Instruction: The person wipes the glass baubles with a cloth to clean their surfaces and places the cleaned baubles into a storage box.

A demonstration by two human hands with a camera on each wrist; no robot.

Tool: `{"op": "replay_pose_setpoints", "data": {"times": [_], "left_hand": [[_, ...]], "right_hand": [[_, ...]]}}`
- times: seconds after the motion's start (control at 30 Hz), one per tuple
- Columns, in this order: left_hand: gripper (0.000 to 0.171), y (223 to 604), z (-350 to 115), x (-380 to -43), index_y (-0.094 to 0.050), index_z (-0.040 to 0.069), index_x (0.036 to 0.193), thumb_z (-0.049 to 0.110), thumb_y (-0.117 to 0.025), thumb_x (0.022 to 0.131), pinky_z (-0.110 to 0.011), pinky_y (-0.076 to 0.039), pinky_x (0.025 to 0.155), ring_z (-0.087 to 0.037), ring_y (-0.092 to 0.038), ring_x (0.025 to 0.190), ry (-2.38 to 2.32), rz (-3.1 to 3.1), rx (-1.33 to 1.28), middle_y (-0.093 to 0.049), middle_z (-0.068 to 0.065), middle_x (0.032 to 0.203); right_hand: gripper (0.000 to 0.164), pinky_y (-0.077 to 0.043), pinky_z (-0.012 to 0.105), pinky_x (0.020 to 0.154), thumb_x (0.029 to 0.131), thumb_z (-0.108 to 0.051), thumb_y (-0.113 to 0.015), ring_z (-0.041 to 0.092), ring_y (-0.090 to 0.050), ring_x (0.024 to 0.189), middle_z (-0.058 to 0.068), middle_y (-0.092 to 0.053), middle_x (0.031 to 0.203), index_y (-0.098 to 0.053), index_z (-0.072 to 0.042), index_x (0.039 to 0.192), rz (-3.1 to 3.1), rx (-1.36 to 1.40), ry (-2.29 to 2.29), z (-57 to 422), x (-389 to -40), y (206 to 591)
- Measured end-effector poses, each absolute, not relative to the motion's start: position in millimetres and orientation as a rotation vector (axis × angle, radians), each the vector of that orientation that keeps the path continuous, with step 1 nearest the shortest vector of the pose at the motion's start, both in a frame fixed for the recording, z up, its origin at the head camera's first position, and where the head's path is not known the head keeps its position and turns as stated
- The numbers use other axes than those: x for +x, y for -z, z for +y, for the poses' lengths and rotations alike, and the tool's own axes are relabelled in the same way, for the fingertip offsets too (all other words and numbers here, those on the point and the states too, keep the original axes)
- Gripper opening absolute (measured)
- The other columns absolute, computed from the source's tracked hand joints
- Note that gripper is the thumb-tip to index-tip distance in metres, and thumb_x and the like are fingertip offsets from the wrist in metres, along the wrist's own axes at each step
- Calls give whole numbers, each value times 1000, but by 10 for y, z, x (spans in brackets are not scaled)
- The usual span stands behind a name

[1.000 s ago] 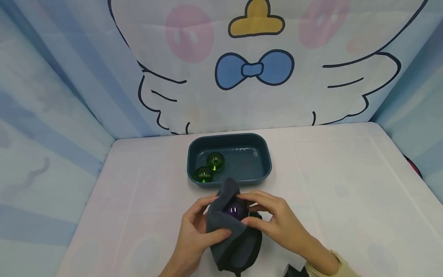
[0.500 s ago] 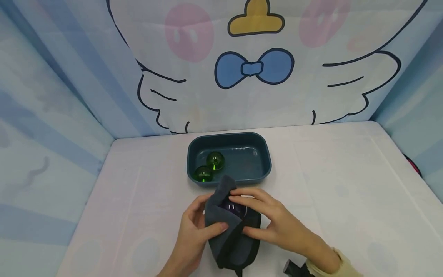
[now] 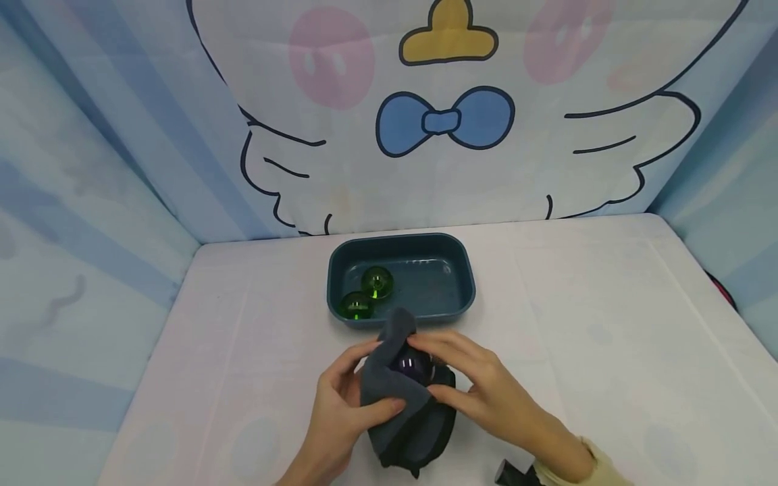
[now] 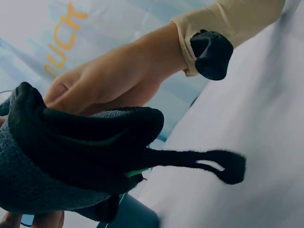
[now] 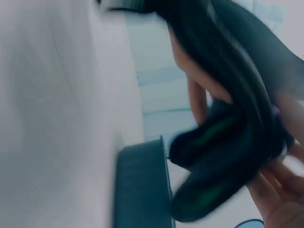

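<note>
In the head view my left hand (image 3: 343, 412) grips a dark grey-blue cloth (image 3: 385, 385), its thumb on the front and fingers behind. A shiny dark purple ball (image 3: 412, 364) shows in the cloth's upper fold, partly covered by it. My right hand (image 3: 486, 385) holds the ball from the right, fingertips at its top and thumb below, beside the cloth. A black hem and a hanging loop (image 4: 232, 166) show on the cloth in the left wrist view. The right wrist view, blurred, has the draped cloth (image 5: 228, 142) close up.
Behind the hands stands a dark teal tray (image 3: 471, 297). Two green transparent balls, one farther back (image 3: 377, 281) and one nearer (image 3: 356, 306), lie in its left part. A black device (image 3: 513, 474) sits at the right cuff. A printed curtain (image 3: 444, 182) rises behind the table.
My right fingers spread over the ball and the thumb slid down the cloth, then they drew back together around the ball. The cloth's lower end shifted slightly. My left hand kept its hold.
</note>
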State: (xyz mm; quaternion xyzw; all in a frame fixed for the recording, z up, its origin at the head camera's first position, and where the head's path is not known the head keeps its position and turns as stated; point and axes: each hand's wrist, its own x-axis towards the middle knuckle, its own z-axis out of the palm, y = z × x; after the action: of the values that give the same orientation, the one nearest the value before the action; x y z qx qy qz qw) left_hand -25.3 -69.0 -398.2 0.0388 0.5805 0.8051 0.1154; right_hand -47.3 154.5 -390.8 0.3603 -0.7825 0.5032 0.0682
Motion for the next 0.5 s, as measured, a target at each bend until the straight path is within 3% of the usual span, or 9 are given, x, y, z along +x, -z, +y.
{"op": "replay_pose_setpoints", "data": {"times": [0.17, 0.37, 0.5], "left_hand": [[66, 3984, -695, -254, -55, 2, 132, -7, -83, 72, -39, -55, 96, -31, -56, 124, -2390, 1702, 212, -49, -14, 144], [66, 4011, -673, -249, -55, 2, 131, -9, -81, 71, -40, -56, 94, -29, -58, 121, -2422, 1678, 206, -50, -13, 140], [66, 4019, -663, -239, -55, 2, 131, -8, -82, 71, -39, -56, 93, -28, -60, 120, -2430, 1689, 184, -50, -13, 139]], "right_hand": [[54, -57, 31, 93, 91, -10, -70, 13, -61, 120, 0, -63, 132, -54, -16, 142, -2478, 911, -1604, 1522, -444, 3909], [55, -52, 26, 99, 89, -10, -73, 14, -56, 121, -2, -56, 133, -56, -16, 141, -2471, 874, -1575, 1504, -422, 3927], [56, -52, 24, 95, 87, -7, -75, 13, -54, 117, -1, -53, 131, -57, -16, 140, -2414, 853, -1588, 1490, -400, 3929]]}}
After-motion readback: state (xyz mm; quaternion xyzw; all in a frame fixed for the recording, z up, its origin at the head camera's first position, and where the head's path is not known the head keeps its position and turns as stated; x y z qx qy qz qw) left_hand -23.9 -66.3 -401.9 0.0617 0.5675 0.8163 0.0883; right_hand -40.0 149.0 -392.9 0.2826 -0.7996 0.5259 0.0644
